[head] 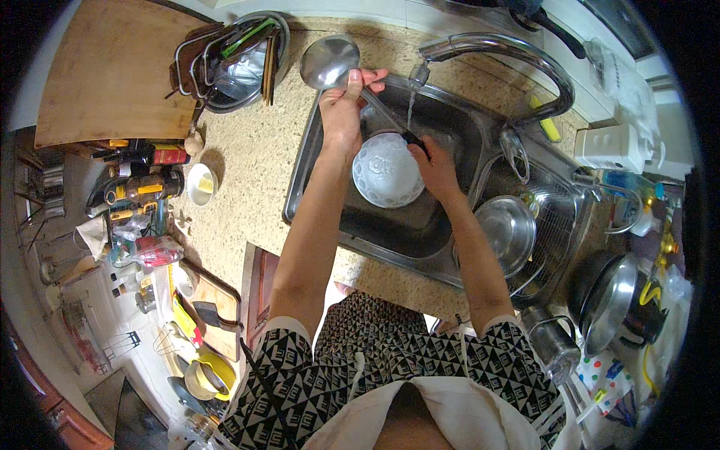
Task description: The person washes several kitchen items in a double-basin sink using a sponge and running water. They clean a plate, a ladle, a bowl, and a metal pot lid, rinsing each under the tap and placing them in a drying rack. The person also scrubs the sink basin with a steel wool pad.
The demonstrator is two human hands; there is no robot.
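Note:
A metal ladle (330,61) is held across both hands above the left basin of a steel sink (388,247). My left hand (347,107) grips it just below its round bowl, some fingers spread. My right hand (436,166) is closed on the black end of the ladle's handle. Under the handle a whitish patterned bowl (387,174) sits in the basin, seemingly upside down. Water runs in a thin stream from the chrome faucet (500,48), behind the handle. The inside of the ladle's bowl cannot be made out for certain.
A steel pot (506,230) and a wire rack (557,225) occupy the right basin. On the counter at left stand a small white bowl (201,184) and a utensil holder (239,62) with chopsticks. A cleaver (208,313) lies on a cutting board (225,337). Pans (610,304) stand at right.

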